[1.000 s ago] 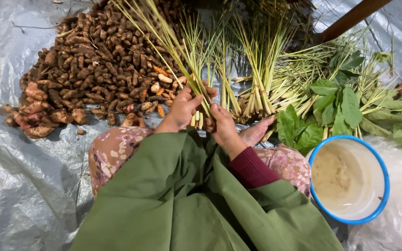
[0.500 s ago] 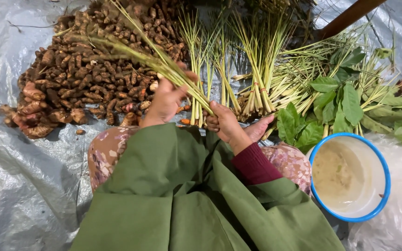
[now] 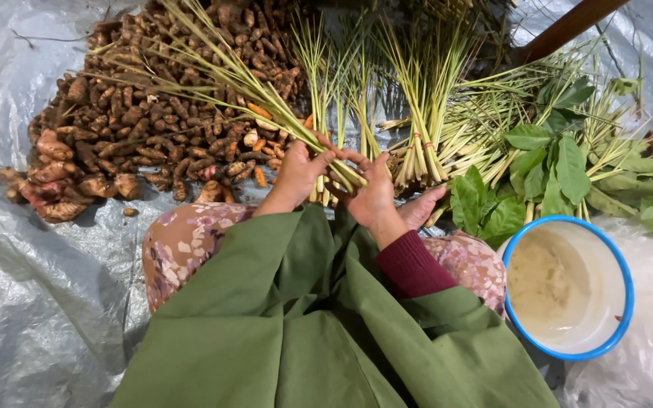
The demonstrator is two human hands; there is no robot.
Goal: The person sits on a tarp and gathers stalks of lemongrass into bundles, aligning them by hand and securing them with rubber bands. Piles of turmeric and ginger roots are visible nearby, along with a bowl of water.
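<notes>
Both hands, left hand and right hand, grasp a lemongrass bundle slanting over the turmeric heap; blue-rimmed bowl near the tarp's right edge.

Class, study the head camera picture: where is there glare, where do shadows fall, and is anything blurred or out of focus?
Head view: glare whitens the grey plastic sheet at upper left; a dark shadow lies on it beside the person's knee at lower left; the left hand and right hand on the lemongrass bundle look sharp, as does the root pile; the top centre is dim.
</notes>
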